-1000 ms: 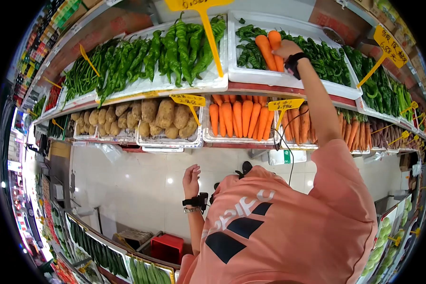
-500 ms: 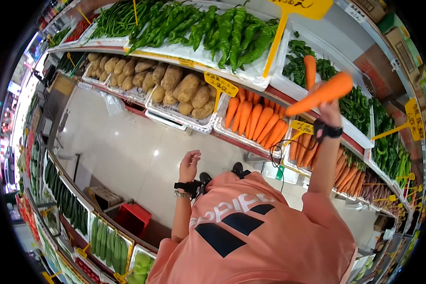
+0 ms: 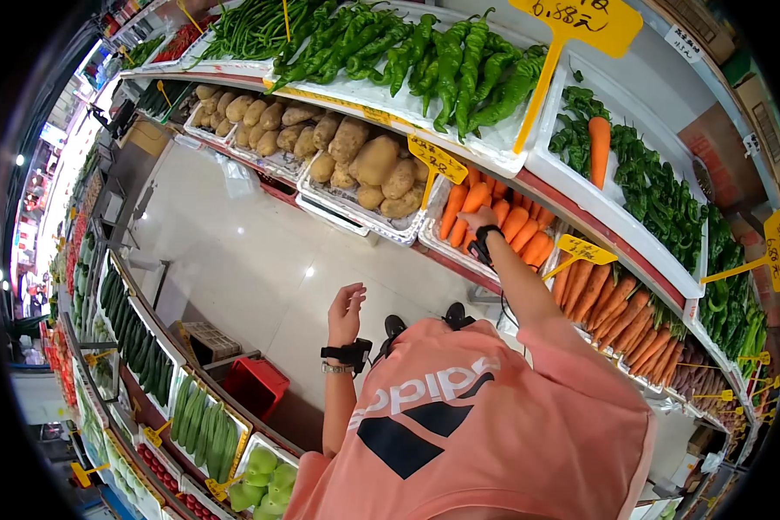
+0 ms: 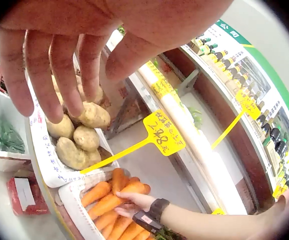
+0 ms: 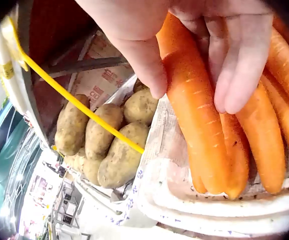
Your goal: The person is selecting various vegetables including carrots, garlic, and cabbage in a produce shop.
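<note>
Right wrist view: one thick orange carrot (image 5: pixel 197 115) is gripped by the right hand (image 3: pixel 476 220) at the white foam tray (image 5: pixel 184 202), the open left hand (image 3: pixel 345 317) held well apart from it.

Right arm (image 3: pixel 527 290) stretched out, right grip (image 3: pixel 477 220) pinching with thumb (image 5: pixel 142 60) and fingers (image 5: pixel 244 65); left grip (image 3: pixel 344 315) idle, loosely extended.

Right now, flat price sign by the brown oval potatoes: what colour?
Sign: yellow, dark writing; best in left wrist view.
</note>
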Demonstrator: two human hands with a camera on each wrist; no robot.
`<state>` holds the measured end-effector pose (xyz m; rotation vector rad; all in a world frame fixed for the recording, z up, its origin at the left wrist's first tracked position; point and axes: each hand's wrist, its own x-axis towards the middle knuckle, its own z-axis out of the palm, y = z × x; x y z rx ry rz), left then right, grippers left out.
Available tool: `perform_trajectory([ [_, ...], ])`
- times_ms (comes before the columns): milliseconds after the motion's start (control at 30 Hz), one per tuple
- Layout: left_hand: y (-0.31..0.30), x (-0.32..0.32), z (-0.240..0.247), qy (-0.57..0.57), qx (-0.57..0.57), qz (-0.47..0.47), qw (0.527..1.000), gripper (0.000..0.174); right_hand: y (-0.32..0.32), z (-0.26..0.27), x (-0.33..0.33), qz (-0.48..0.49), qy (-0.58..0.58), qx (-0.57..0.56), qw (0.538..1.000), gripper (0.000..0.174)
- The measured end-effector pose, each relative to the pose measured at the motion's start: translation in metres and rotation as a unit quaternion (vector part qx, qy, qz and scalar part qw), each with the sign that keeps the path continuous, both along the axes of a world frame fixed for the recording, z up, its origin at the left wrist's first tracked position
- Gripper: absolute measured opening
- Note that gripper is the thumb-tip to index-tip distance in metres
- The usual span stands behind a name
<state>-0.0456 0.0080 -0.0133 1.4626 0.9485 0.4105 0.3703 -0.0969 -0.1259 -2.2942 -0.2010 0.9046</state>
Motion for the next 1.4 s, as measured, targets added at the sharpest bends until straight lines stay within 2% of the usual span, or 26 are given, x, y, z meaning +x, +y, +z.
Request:
perform_trajectory([
  [33,-0.001,-0.007,-0.001,-0.004,0.004,0.011,1.000,0.025,0.006,0.006,0.006,0.022,0.054,-0.024,0.998,0.058],
  [133,-0.005,-0.021,-0.005,0.009,-0.009,0.035,0.999,0.027,0.021,-0.018,0.008,0.050,-0.140,-0.082,0.985,0.049],
  [200,-0.008,-0.026,-0.006,0.013,-0.009,0.036,0.999,0.029,0.028,-0.016,-0.005,0.067,-0.188,-0.124,0.972,0.033],
  [333,-0.009,-0.021,-0.008,0.007,-0.003,0.013,1.000,0.032,0.010,-0.017,-0.014,0.175,-0.157,-0.142,0.962,0.029],
  [400,-0.003,-0.007,-0.002,0.002,0.016,-0.020,1.000,0.034,-0.003,-0.011,-0.025,0.161,-0.170,-0.114,0.965,0.030],
  [467,0.002,0.014,0.008,-0.009,0.040,-0.057,0.998,0.034,-0.034,0.009,-0.038,0.170,-0.177,0.005,0.969,0.029],
  [533,0.001,0.043,0.027,-0.019,0.051,-0.105,0.993,0.031,-0.066,0.004,-0.050,0.161,-0.226,0.075,0.958,0.026],
  [600,-0.003,0.082,0.054,-0.027,0.067,-0.165,0.984,0.028,-0.109,0.024,-0.067,0.149,-0.176,0.166,0.959,0.023],
  [667,-0.014,0.131,0.088,-0.070,0.107,-0.252,0.959,0.026,-0.154,0.030,-0.084,0.128,-0.184,0.187,0.957,0.022],
  [700,-0.023,0.158,0.105,-0.131,0.144,-0.303,0.933,0.026,-0.176,0.037,-0.093,0.102,-0.182,0.168,0.963,0.023],
  [733,-0.037,0.185,0.142,-0.122,0.160,-0.357,0.912,0.026,-0.198,0.036,-0.103,0.074,-0.175,0.197,0.962,0.023],
  [767,-0.049,0.214,0.165,-0.139,0.181,-0.397,0.889,0.027,-0.216,0.046,-0.112,0.061,-0.176,0.170,0.968,0.023],
  [833,-0.081,0.272,0.218,-0.221,0.171,-0.447,0.850,0.024,-0.248,0.042,-0.128,0.019,-0.171,0.158,0.972,0.022],
  [867,-0.097,0.297,0.242,-0.218,0.099,-0.466,0.852,0.023,-0.262,0.034,-0.135,-0.009,-0.168,0.174,0.970,0.022],
  [900,-0.113,0.323,0.270,-0.213,0.114,-0.485,0.840,0.024,-0.276,0.030,-0.138,-0.006,-0.185,0.173,0.967,0.022],
  [933,-0.120,0.357,0.275,-0.210,0.182,-0.501,0.820,0.028,-0.289,0.034,-0.145,-0.022,-0.161,0.208,0.965,0.023],
  [967,-0.127,0.395,0.273,-0.193,0.240,-0.484,0.819,0.035,-0.294,0.054,-0.149,-0.087,-0.079,0.214,0.970,0.024],
  [1000,-0.140,0.411,0.292,-0.125,0.390,-0.433,0.803,0.042,-0.298,0.070,-0.155,-0.152,0.006,0.220,0.964,0.025],
  [1033,-0.148,0.438,0.293,-0.015,0.493,-0.432,0.755,0.059,-0.304,0.066,-0.159,-0.170,-0.013,0.225,0.959,0.025],
  [1067,-0.156,0.461,0.287,0.085,0.548,-0.429,0.713,0.068,-0.313,0.059,-0.165,-0.190,-0.030,0.229,0.954,0.026],
  [1100,-0.163,0.475,0.284,0.141,0.565,-0.448,0.679,0.069,-0.321,0.052,-0.166,-0.210,-0.052,0.236,0.948,0.026],
  [1200,-0.175,0.523,0.251,0.262,0.598,-0.483,0.584,0.076,-0.351,0.030,-0.175,-0.188,-0.231,0.108,0.949,0.027],
  [1233,-0.180,0.530,0.246,0.268,0.616,-0.467,0.575,0.075,-0.358,0.037,-0.177,-0.233,-0.208,0.076,0.947,0.026],
  [1267,-0.181,0.540,0.228,0.249,0.639,-0.398,0.610,0.071,-0.369,0.037,-0.184,-0.273,-0.245,0.022,0.930,0.024],
  [1333,-0.183,0.552,0.229,0.254,0.680,-0.374,0.577,0.064,-0.395,0.024,-0.185,-0.362,-0.250,0.032,0.898,0.023],
  [1400,-0.179,0.570,0.224,0.289,0.680,-0.382,0.555,0.069,-0.429,0.015,-0.187,-0.391,-0.247,0.008,0.887,0.024],
])
